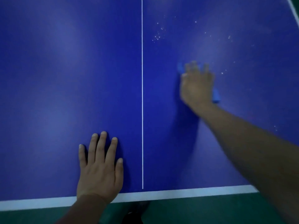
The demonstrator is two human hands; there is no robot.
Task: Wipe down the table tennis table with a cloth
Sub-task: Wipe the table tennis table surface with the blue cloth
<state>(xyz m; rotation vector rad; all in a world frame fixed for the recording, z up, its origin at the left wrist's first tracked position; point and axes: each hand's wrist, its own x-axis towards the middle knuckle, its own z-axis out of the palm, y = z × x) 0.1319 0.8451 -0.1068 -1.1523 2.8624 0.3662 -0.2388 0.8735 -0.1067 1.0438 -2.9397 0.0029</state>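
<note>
The wiping step is under way on the right half of the blue table tennis worktop (64, 78), past its thin white centre line (142, 94). The right hand (196, 85) lies blurred on top of a light blue cloth (216, 95), fingers spread and pressing it flat rather than curled round it; the cloth shows only at the fingertips and beside the wrist. The left hand (99, 167) rests flat with straight fingers near the white end line (178, 194), holding nothing, apparently as a brace. White specks of dust (159, 33) lie beyond the cloth. I judge that the next move calls for a sweep forward and right, through those specks.
</note>
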